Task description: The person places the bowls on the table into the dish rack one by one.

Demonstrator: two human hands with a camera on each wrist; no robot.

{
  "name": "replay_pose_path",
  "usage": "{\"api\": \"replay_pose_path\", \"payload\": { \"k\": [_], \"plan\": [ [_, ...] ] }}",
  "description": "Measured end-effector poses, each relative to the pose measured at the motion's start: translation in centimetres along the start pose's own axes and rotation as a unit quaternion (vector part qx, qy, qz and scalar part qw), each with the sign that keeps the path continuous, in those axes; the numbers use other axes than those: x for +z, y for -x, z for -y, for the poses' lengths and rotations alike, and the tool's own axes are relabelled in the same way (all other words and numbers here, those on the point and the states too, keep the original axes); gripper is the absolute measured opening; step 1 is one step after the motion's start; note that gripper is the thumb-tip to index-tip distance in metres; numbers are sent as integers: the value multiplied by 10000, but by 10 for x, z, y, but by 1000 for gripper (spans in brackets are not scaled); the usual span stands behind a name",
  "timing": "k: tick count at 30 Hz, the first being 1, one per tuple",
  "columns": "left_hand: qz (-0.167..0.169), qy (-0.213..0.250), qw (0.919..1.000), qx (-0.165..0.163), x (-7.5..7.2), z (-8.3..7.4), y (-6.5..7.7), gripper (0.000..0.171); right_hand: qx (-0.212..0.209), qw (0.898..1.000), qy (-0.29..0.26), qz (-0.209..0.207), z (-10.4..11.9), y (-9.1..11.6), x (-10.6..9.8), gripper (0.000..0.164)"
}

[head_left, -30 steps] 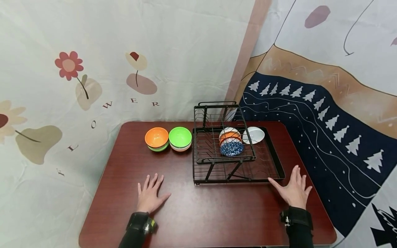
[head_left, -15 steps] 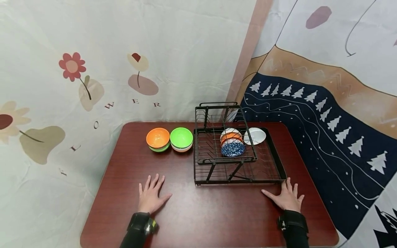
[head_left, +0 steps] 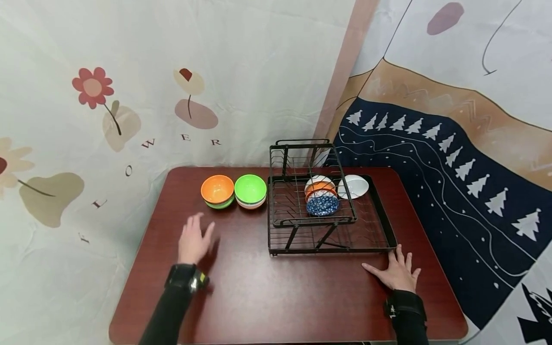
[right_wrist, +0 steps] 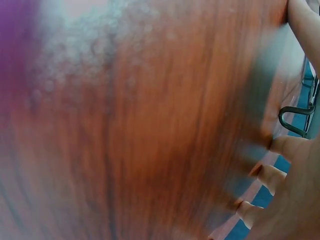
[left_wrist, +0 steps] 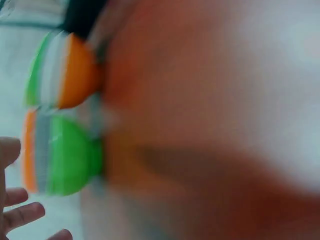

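Observation:
My left hand (head_left: 193,241) reaches over the left of the table, fingers extended and holding nothing. Just beyond its fingertips is a bowl stack with an orange bowl (head_left: 217,189) on top and a green one (left_wrist: 72,156) at the bottom. Beside it, a second stack has a green bowl (head_left: 250,189) uppermost and an orange bowl (left_wrist: 77,72) lowest. My right hand (head_left: 396,272) rests its spread fingertips on the table, close to the front right corner of the black dish rack (head_left: 332,250). In the right wrist view its fingers (right_wrist: 287,146) stand against the wood.
Inside the rack, several dishes lean in a row, a blue-patterned one (head_left: 322,205) in front. A white dish (head_left: 354,186) sits to their right. The rack's raised upper tier (head_left: 314,222) overhangs its left part. Patterned cloth (head_left: 258,86) hangs behind the dark red table (head_left: 302,297).
My left hand has lifted from the table and moved forward toward the bowls. My right hand has come down and slightly left to the table by the rack's corner, then stayed there.

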State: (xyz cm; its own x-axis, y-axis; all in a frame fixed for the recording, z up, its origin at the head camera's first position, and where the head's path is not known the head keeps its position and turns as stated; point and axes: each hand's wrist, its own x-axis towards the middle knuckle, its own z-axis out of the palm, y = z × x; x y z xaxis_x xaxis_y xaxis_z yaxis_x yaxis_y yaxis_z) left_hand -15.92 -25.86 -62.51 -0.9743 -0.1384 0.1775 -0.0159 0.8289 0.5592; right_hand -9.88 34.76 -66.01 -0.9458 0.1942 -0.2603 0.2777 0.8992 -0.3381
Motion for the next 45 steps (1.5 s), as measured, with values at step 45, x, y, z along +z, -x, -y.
{"api": "replay_pose_path", "payload": {
  "k": [45],
  "plan": [
    [487,82,9986,-175,9,-57,-6,50,36,9999,-141,36,2,1,0,131]
  ]
}}
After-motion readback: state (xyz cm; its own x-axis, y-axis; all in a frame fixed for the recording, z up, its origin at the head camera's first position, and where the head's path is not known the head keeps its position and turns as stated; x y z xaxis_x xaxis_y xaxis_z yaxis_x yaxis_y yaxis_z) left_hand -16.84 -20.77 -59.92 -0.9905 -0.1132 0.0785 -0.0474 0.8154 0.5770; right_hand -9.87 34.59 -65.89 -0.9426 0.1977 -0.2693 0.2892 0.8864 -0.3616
